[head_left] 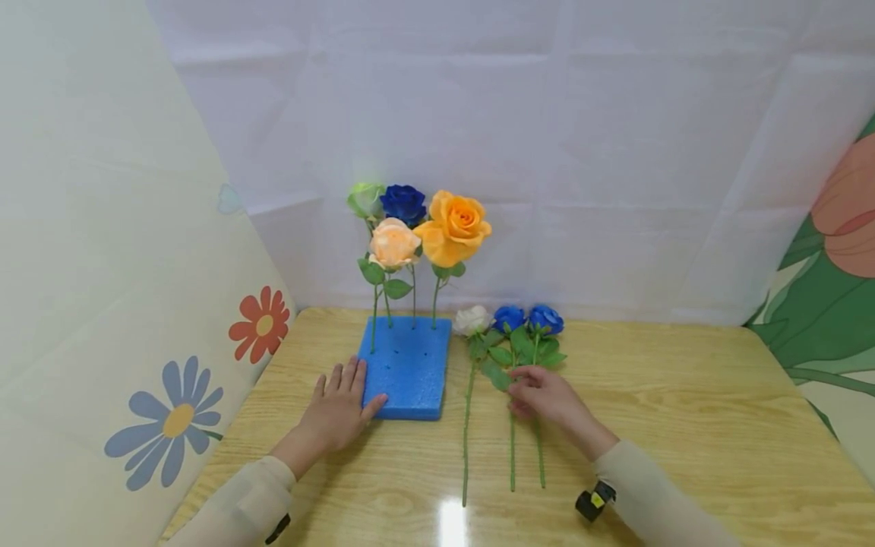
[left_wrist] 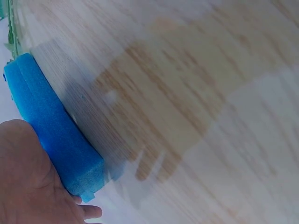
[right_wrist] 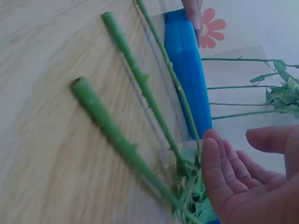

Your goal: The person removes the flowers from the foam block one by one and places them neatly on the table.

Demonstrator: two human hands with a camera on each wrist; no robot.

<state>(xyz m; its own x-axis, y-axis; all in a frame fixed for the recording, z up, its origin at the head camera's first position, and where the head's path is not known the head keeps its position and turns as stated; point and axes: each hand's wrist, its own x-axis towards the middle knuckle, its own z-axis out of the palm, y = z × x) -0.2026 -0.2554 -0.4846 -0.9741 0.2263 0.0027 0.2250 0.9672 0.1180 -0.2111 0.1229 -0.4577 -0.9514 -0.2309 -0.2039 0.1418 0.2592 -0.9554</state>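
My left hand (head_left: 335, 410) rests along the left side of a blue foam block (head_left: 410, 387), fingers straight and thumb over its front corner. Upright in the block stand a pale green rose (head_left: 365, 199), a dark blue rose (head_left: 403, 203), a peach rose (head_left: 394, 243) and an orange rose (head_left: 453, 228). My right hand (head_left: 547, 395) hovers over the stems of two blue roses lying on the table, the middle one (head_left: 509, 319) and the right one (head_left: 546, 319). In the right wrist view its thumb stands apart from loosely bent fingers (right_wrist: 219, 163), with nothing between them.
A white rose (head_left: 473, 320) lies left of the blue ones, close to the block. Small holes dot the top of the foam. The wooden table (head_left: 683, 410) ends at a white cloth (head_left: 615, 190) behind; flower-printed panels stand at both sides.
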